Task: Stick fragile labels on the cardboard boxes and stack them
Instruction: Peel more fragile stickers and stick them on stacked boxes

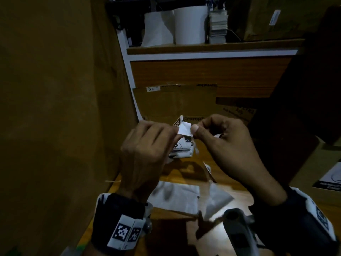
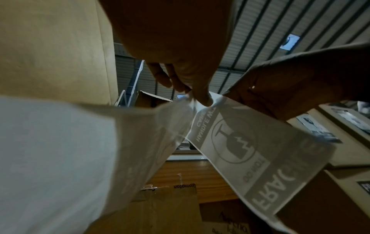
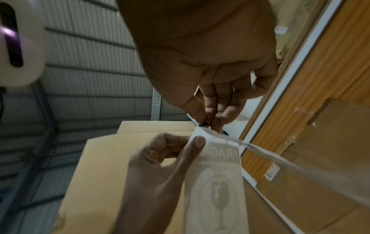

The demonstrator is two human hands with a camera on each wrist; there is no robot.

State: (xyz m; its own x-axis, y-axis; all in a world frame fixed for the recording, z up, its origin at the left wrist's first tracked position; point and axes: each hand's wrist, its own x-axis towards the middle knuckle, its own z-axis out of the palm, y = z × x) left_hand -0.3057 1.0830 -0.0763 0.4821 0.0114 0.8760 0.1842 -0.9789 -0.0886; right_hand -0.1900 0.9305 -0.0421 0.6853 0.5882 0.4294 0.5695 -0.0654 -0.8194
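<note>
Above the table I hold a white fragile label (image 1: pixel 184 130) between both hands. My left hand (image 1: pixel 173 132) pinches its top corner, thumb on the printed sheet (image 3: pixel 216 182). Facing it, my right hand (image 1: pixel 195 129) pinches the same corner with thumb and fingertips (image 3: pixel 210 121). Below the corner two layers splay apart: the printed sheet (image 2: pixel 250 150) with a broken-glass mark, and a plain white layer (image 2: pixel 80 150). A tall cardboard box (image 1: pixel 55 108) stands at the left and a taped cardboard box (image 1: pixel 175 102) lies behind the hands.
A small stack of labels (image 1: pixel 182 146) and loose white sheets (image 1: pixel 173 196) lie on the wooden table (image 1: pixel 230 187). Boxes at the right carry black-and-white labels (image 1: pixel 328 178). Behind, a shelf holds a white roll (image 1: pixel 190 24).
</note>
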